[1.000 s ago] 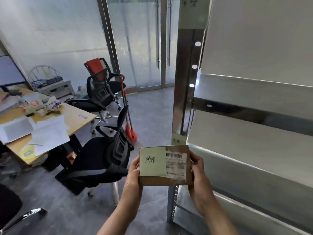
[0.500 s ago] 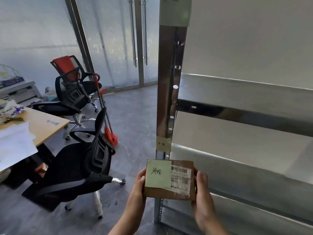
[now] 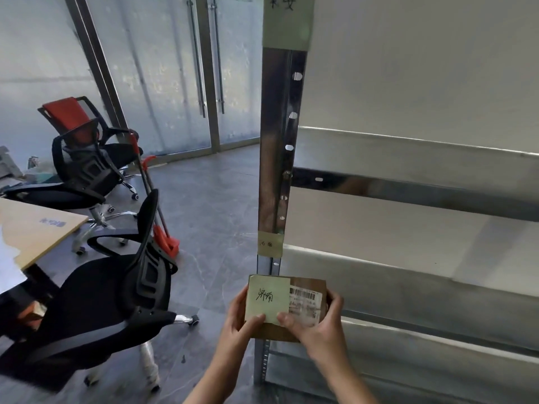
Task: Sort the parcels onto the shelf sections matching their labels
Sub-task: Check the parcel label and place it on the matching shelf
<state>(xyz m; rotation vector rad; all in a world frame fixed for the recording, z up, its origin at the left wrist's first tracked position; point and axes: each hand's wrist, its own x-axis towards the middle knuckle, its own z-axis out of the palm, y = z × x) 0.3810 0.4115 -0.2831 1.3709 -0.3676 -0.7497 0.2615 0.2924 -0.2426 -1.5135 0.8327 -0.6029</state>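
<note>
Both hands hold a small brown cardboard parcel (image 3: 303, 333) in front of the metal shelf upright (image 3: 278, 158). The left hand (image 3: 240, 322) curls around its left edge, thumb pressing the pale green handwritten note (image 3: 267, 298) on top (beside a barcode shipping label (image 3: 304, 306)). The right hand (image 3: 316, 322) wraps the right edge, thumb on the note's lower corner. A similar small note (image 3: 270, 244) is stuck to the upright just above the parcel.

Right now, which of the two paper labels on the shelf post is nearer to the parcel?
The small lower label, just above the parcel; the larger label sits at the top of the post.
</note>
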